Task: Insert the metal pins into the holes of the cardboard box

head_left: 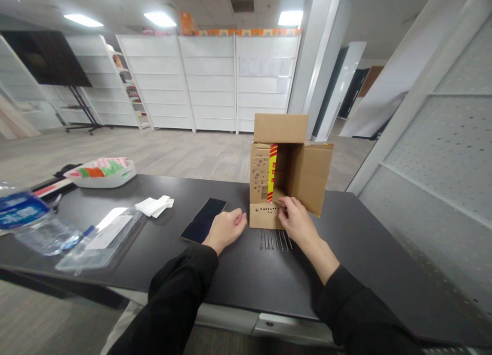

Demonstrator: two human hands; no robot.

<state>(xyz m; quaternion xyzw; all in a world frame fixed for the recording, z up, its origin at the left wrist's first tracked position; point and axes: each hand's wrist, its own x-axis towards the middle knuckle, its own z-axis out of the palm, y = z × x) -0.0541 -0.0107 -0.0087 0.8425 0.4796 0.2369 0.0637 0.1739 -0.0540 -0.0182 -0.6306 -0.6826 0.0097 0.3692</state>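
Note:
An open cardboard box (259, 173) stands on its side on the dark table, its opening partly covered by a panel with yellow-and-red tape (272, 173). Several dark round dots mark that panel, and small holes run along the lower flap (265, 219). My right hand (295, 216) is at the lower flap by the opening, fingertips pinched together; whatever is between them is hidden. Just in front of the box lies a row of thin metal nails or screws (274, 239). My left hand (227, 228), closed in a loose fist, rests beside a phone (203, 220); its palm is hidden.
To the left are a clear plastic case (103, 239), a crumpled tissue (154, 206), a water bottle (46, 232) and a white basket (119, 178) with colourful packets. A perforated panel (442, 165) borders the table's right side.

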